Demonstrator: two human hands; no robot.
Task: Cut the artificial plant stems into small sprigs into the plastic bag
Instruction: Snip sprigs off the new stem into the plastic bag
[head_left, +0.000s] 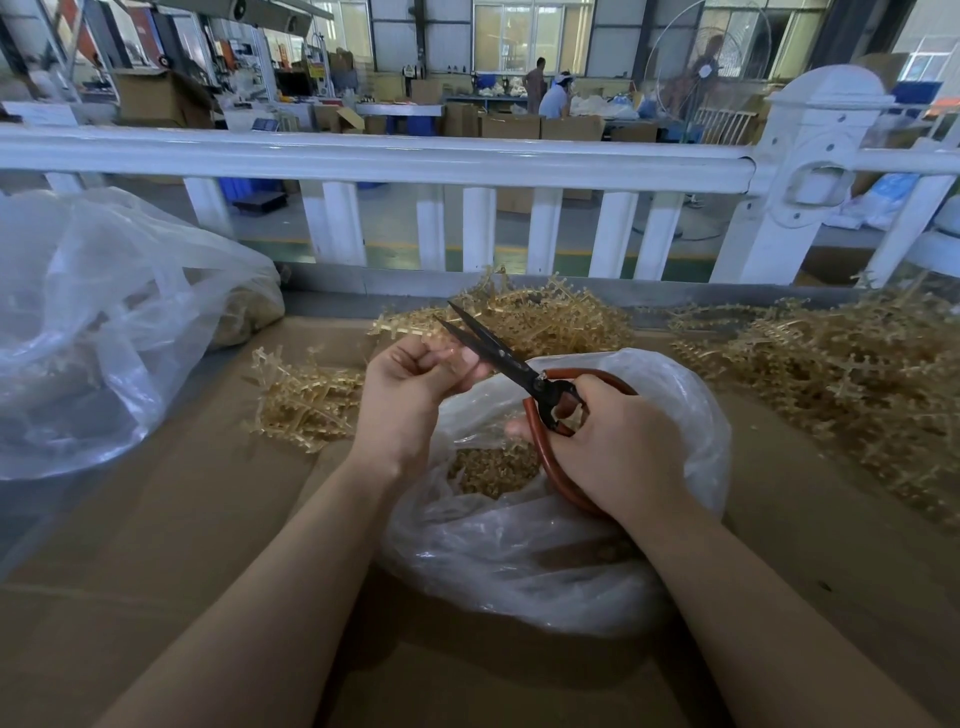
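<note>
My right hand (618, 447) grips the red-brown handles of black scissors (493, 348), whose blades are parted and point up-left. My left hand (415, 379) pinches a short pale-gold plastic stem (441, 340) right at the blades, above the open clear plastic bag (545, 561). Cut tan sprigs (493, 470) lie inside the bag. Loose stem piles sit behind the bag (545, 317), to the left (306, 395) and at the right (841, 374).
The work surface is brown cardboard (208, 571). A large crumpled clear bag (104, 322) fills the left side. A white railing (395, 156) runs along the far edge, with a workshop floor, boxes and people beyond it.
</note>
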